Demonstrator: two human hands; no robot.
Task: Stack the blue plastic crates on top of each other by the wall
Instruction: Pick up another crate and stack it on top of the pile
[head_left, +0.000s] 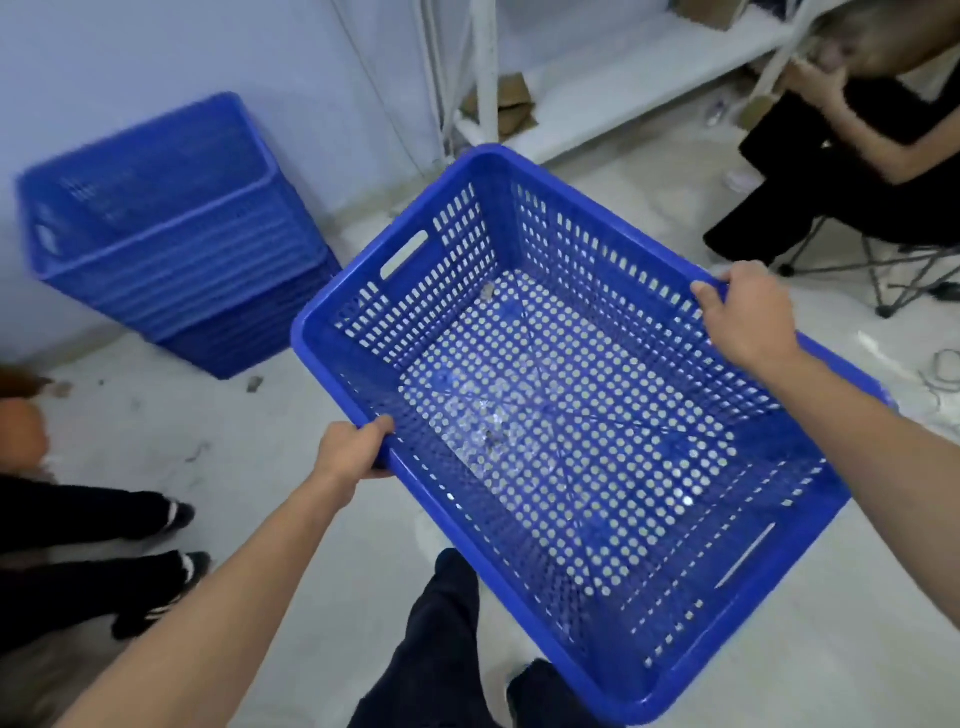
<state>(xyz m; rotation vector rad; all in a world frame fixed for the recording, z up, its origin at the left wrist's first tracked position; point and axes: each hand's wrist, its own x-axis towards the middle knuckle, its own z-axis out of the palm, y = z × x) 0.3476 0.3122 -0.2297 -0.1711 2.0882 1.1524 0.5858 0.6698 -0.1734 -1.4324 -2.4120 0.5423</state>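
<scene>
I hold a blue perforated plastic crate (332, 312) in the air over the floor, open side up and empty. My left hand (350, 452) grips its near-left long rim. My right hand (748, 312) grips the opposite long rim. A stack of several nested blue crates (171, 244) stands against the pale wall at the upper left, a short way beyond the held crate's far-left corner.
A person in black sits on a folding chair (883, 270) at the upper right. Another person's legs and shoes (156, 525) are at the left. A white shelf unit (597, 88) stands behind. Cables (940, 374) lie on the floor at right.
</scene>
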